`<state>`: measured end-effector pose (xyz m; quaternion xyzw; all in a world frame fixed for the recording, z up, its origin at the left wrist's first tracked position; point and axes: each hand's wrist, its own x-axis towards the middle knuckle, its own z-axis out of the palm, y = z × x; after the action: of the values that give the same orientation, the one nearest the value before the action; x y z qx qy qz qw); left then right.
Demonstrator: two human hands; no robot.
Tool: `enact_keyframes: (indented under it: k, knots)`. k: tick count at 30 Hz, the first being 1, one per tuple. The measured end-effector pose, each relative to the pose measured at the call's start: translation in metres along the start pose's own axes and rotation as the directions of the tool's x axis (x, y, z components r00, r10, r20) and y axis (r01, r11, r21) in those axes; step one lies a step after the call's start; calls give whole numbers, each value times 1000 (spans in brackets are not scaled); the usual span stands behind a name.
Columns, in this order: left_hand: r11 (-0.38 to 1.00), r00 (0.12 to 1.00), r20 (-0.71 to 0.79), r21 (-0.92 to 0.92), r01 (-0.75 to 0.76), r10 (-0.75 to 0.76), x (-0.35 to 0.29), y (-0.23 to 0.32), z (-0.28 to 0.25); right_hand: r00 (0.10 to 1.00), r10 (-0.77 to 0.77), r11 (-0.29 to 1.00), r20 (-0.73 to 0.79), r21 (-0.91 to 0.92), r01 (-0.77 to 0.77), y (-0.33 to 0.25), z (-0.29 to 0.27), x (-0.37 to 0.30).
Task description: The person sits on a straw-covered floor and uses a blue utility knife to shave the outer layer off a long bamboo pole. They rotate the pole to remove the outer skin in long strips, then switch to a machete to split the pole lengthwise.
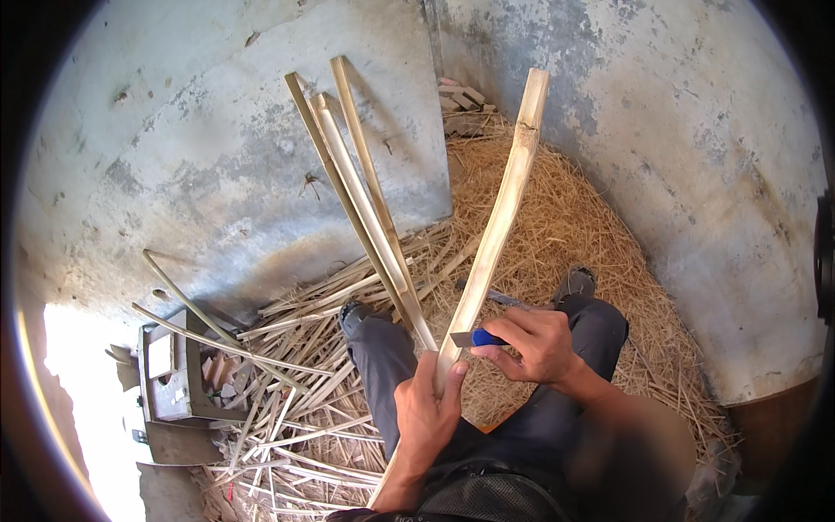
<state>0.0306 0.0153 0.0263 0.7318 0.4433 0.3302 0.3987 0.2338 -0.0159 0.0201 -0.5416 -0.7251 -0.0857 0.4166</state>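
Peeling grey wall (217, 157) on the left, another weathered wall (696, 174) on the right. Three split lengths (360, 191) lean against the left one. Straw-coloured shavings (574, 209) heaped on the floor, pale strips (300, 303) scattered leftward. Bricks (465, 96) in the far corner. Grey open box (172, 399), broken chunks (224, 376) inside; thin greenish stick (196, 304) beside it. Bright gap (78, 418), lower left.

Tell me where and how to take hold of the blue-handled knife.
Probably best by its blue handle, coming from the right, as the right hand has it: the flat blade points left over the pale strip that the left hand grips, so that side looks unsafe.
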Motion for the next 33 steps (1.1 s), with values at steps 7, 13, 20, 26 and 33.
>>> enact_keyframes:
  k: [7, 13, 20, 26, 33]
  knots:
    - [999, 1000, 18, 46, -3, 2, -3, 0, -2, 999, 8, 1000, -33, -27, -9, -1, -5, 4]
    - [999, 1000, 26, 53, -2, 0, -5, -2, -4, 998, -23, 999, -57, -41, 21, 2, -4, 8]
    - [999, 1000, 20, 52, -4, 3, -8, -6, -6, 998, -43, 997, -51, -65, 39, 2, -2, 9]
    - [999, 999, 31, 49, 11, -13, -10, -8, -9, 998, -49, 995, -32, -83, 46, 2, -1, 9]
    - [999, 999, 25, 28, 22, -23, -15, -14, -11, 997, -65, 995, -52, -78, 61, 3, 0, 11]
